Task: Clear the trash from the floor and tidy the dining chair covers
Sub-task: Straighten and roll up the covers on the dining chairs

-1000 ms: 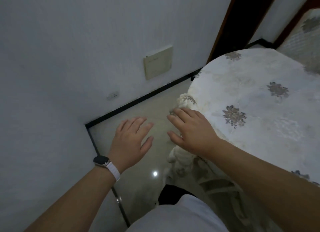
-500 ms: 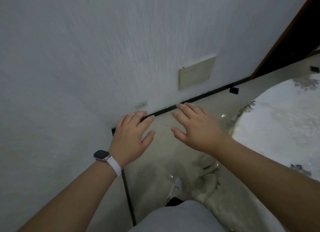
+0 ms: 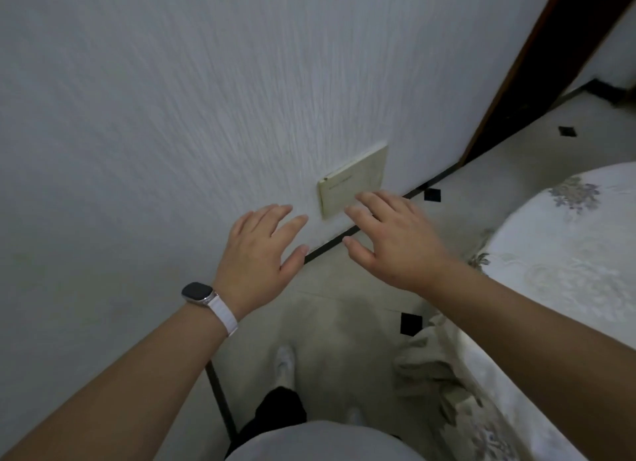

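Left hand (image 3: 256, 254), right hand (image 3: 395, 243): fingers spread, holding nothing, over the floor (image 3: 344, 323). Embroidered cover (image 3: 568, 254) at my right, possibly the chair's. No trash visible; I risk snagging its bunched hem underfoot.

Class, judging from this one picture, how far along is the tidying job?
Done: no trash shows on the visible floor. In hand: nothing; left hand and right hand hover open and empty. Left: the embroidered cover hangs bunched at its lower edge.
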